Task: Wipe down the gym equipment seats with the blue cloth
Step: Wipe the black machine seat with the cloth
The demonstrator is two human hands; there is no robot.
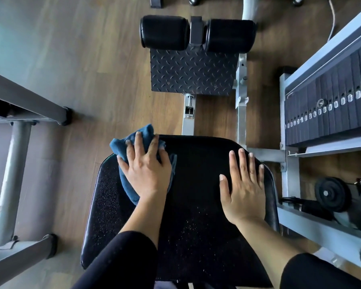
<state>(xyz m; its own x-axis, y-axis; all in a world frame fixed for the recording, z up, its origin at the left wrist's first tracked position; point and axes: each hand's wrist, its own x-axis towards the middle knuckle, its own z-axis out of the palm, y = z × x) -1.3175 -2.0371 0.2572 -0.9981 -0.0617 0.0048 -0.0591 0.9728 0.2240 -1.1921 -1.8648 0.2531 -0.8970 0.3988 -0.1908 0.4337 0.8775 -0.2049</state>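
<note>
From the head view, the left hand [145,174] is lying flat on the blue cloth [121,146], fingers straight and spread, pressing it onto the far left corner of the black padded seat [196,195] rather than gripping it; the right hand [243,190] is resting palm down near the far right edge of the seat, fingers straight and holding nothing.

Part of the cloth is bunching and hanging past the far left corner; a push further outward is likely to carry it off the seat and onto the wooden floor [81,69], since nothing is pinching it. Pale specks are showing across the near half of the seat, so a wipe confined to the far corner is likely leaving them behind. The bracing right hand is sitting on unwiped padding and could smear it; it is also covering a patch the cloth is not reaching.

No container is showing in this view; the weight stack [331,105] is standing in its frame beside the right edge of the seat, and the footplate [192,74] with its roller pads [165,34] is lying beyond the far edge.
</note>
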